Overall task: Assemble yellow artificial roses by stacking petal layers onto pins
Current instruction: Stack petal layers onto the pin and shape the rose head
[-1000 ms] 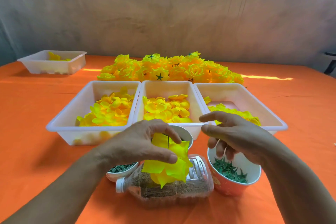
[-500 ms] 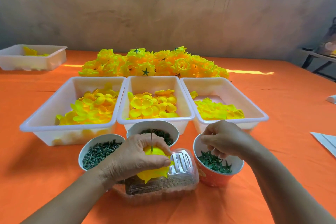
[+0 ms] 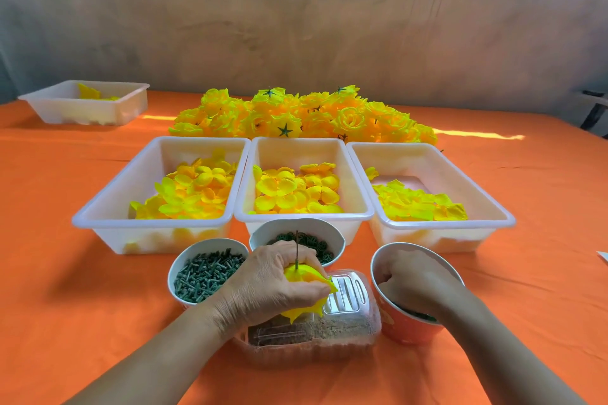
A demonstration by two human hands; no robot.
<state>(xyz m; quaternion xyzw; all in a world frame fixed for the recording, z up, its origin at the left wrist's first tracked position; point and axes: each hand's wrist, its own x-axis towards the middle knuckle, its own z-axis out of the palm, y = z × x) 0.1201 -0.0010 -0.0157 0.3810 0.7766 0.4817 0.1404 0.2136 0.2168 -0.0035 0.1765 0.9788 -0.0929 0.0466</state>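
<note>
orange-clothed bench (image 3: 65,306) under a grey wall (image 3: 296,26); near its front edge the left hand (image 3: 273,283) grips the half-built rose (image 3: 306,276), fingers (image 3: 279,253) curled round it; it looks soft, light, crushable, best held low by the thin stiff pin (image 3: 296,248); right hand (image 3: 411,276) dips into the orange cup (image 3: 408,325), its fingers hidden, grip unknowable

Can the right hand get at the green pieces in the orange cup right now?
Likely yes: the right hand is inside the uncovered orange cup, by the green pieces; its fingertips are hidden.
</note>
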